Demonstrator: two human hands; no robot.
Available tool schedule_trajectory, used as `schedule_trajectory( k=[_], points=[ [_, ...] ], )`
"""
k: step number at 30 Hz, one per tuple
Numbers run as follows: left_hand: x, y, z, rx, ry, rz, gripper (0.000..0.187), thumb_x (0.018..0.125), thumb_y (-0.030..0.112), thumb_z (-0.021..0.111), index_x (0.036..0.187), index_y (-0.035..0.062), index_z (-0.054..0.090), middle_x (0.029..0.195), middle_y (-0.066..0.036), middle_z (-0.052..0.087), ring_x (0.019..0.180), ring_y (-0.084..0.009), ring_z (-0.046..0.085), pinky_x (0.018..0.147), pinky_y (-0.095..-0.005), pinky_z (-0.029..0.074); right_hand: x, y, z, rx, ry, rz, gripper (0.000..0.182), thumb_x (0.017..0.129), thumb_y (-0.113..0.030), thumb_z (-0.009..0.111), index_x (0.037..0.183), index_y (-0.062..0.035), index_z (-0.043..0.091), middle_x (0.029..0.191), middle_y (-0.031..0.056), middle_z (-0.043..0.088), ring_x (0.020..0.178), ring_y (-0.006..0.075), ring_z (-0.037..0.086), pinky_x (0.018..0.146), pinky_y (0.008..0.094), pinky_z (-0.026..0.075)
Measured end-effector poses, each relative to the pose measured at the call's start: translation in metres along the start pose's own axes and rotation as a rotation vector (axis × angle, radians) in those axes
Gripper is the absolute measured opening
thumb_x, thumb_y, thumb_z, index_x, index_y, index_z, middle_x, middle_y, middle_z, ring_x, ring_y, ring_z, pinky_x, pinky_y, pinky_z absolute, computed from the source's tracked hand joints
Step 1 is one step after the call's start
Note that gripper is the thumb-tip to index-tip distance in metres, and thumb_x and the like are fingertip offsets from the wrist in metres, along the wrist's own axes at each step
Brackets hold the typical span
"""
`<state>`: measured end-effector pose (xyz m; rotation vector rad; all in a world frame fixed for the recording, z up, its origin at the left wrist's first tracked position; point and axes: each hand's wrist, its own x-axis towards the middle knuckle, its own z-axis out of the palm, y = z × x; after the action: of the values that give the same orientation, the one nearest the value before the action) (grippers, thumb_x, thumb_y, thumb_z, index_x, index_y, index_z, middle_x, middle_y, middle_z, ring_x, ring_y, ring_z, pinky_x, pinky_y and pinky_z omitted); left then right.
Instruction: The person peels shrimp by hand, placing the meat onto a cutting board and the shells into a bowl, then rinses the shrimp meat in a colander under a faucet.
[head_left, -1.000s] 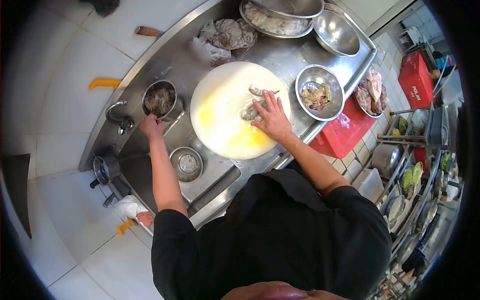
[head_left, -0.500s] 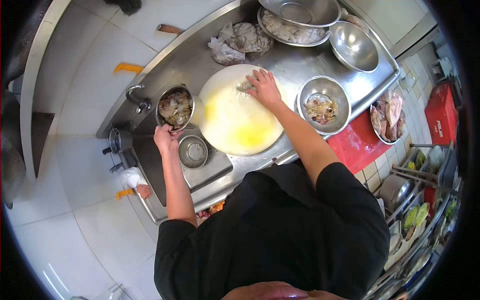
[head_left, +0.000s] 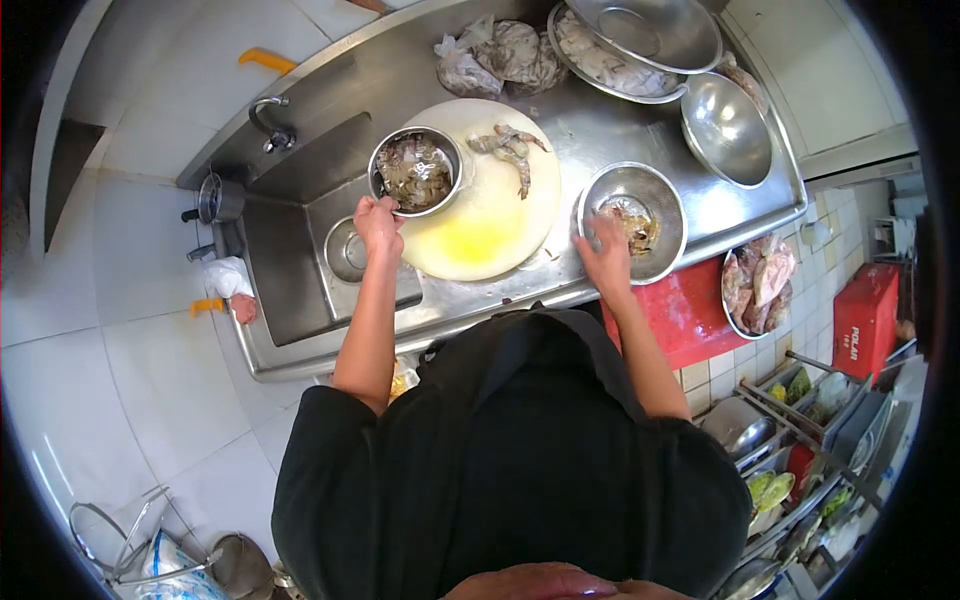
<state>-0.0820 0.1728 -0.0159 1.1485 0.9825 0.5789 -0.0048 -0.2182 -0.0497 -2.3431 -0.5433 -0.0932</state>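
My left hand (head_left: 380, 228) is closed on the rim of a small metal bowl (head_left: 452, 200), holding it over the left part of the round cutting board (head_left: 435, 262). Wet, greyish shrimp (head_left: 415, 172) fill much of this bowl. Several whole shrimp (head_left: 513, 152) lie in a small pile on the board's upper right. At the left rim of a larger metal bowl (head_left: 665, 205) is my right hand (head_left: 607, 250), its fingers over the inside and blurred, its thumb near the outside. Inside that bowl are brownish shrimp shells or scraps (head_left: 638, 228).
Left of the board is a sink (head_left: 285, 270) with a faucet (head_left: 270, 125) and a small round container (head_left: 346, 250). Plastic bags (head_left: 505, 55) and metal bowls (head_left: 728, 130) stand along the back. At right are a red board (head_left: 690, 310) and a bowl of raw meat (head_left: 765, 285).
My right hand has left the cutting board for the larger bowl, uncovering the pile of shrimp. The left hand has brought the small bowl rightward over the board. The camera view has shifted.
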Motion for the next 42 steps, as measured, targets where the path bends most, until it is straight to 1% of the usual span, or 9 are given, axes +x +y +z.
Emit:
schedule_trajectory(
  k=[1,5,7,15,22,26,29,35,42],
  points=[
    [-0.003,0.003,0.001,0.021,-0.002,-0.013,0.017,0.079,-0.006,0.061,0.075,0.0059,0.049,0.074,-0.010,0.058,0.064,-0.0211,0.060,0.055,-0.0356,0.053,-0.011,-0.001,-0.005,-0.008,-0.065,0.023,0.045,0.083,-0.024,0.074,0.120,-0.0009,0.063,0.120,0.0232,0.062,0.113,0.0401,0.056,0.098,0.0469,0.043],
    [-0.025,0.033,0.019,0.794,0.206,0.978,0.023,0.077,0.001,0.070,0.098,0.0019,0.061,0.097,-0.014,0.065,0.099,-0.0299,0.060,0.089,-0.0420,0.047,-0.031,-0.002,-0.008,-0.047,-0.159,0.001,0.043,0.084,-0.022,0.073,0.120,-0.0008,0.063,0.114,0.0215,0.064,0.108,0.0391,0.059,0.095,0.0466,0.045],
    [-0.023,0.057,0.017,1.001,-0.129,1.029,0.038,0.074,0.005,0.073,0.111,0.0029,0.063,0.108,-0.013,0.066,0.114,-0.0311,0.054,0.099,-0.0423,0.039,-0.032,-0.003,-0.002,-0.014,-0.180,-0.003,0.042,0.085,-0.019,0.071,0.122,-0.0010,0.062,0.114,0.0208,0.064,0.107,0.0383,0.059,0.094,0.0461,0.047],
    [0.002,0.084,0.038,1.752,-0.623,0.854,0.046,0.072,-0.003,0.061,0.117,0.0077,0.065,0.109,-0.013,0.066,0.114,-0.0280,0.053,0.094,-0.0454,0.035,-0.026,-0.021,-0.005,0.020,-0.351,0.093,0.045,0.087,-0.020,0.068,0.126,0.0011,0.059,0.117,0.0240,0.063,0.115,0.0398,0.057,0.099,0.0454,0.045],
    [0.015,0.095,0.022,1.235,-0.541,1.012,0.032,0.085,0.010,0.067,0.117,0.0070,0.065,0.094,-0.014,0.069,0.092,-0.0287,0.063,0.097,-0.0395,0.040,-0.042,-0.029,-0.018,0.119,-0.119,0.058,0.040,0.085,-0.014,0.070,0.121,0.0001,0.062,0.120,0.0208,0.062,0.112,0.0385,0.059,0.096,0.0440,0.048],
    [-0.022,0.109,0.049,0.603,-0.673,0.463,0.027,0.091,0.010,0.066,0.116,0.0006,0.066,0.087,-0.001,0.068,0.073,-0.0071,0.056,0.065,-0.0244,0.047,-0.023,-0.053,-0.027,0.332,-0.016,0.129,0.034,0.086,-0.013,0.070,0.115,0.0021,0.065,0.113,0.0198,0.065,0.097,0.0329,0.066,0.086,0.0385,0.053],
    [-0.058,0.103,0.081,0.469,-0.888,0.220,0.026,0.093,0.009,0.062,0.117,-0.0005,0.066,0.089,0.000,0.068,0.073,-0.0077,0.056,0.067,-0.0240,0.048,0.008,-0.088,-0.046,0.431,0.029,0.123,0.033,0.089,-0.017,0.068,0.116,0.0026,0.065,0.107,0.0190,0.067,0.089,0.0267,0.069,0.081,0.0353,0.055],
    [-0.112,0.035,0.155,0.585,-1.213,0.161,0.031,0.093,0.007,0.058,0.121,-0.0013,0.065,0.086,0.000,0.066,0.073,-0.0091,0.059,0.069,-0.0261,0.049,0.051,-0.092,-0.046,0.348,0.262,-0.205,0.033,0.084,-0.014,0.069,0.116,-0.0037,0.067,0.102,0.0188,0.068,0.089,0.0333,0.068,0.079,0.0390,0.054],
    [-0.141,0.002,0.177,0.707,-1.257,0.210,0.024,0.090,0.009,0.060,0.110,0.0000,0.070,0.072,0.001,0.062,0.062,-0.0080,0.055,0.056,-0.0256,0.046,0.030,-0.051,-0.049,0.074,0.172,-0.112,0.028,0.082,-0.019,0.066,0.106,-0.0054,0.070,0.090,0.0193,0.069,0.081,0.0366,0.068,0.071,0.0447,0.056]
  ],
)
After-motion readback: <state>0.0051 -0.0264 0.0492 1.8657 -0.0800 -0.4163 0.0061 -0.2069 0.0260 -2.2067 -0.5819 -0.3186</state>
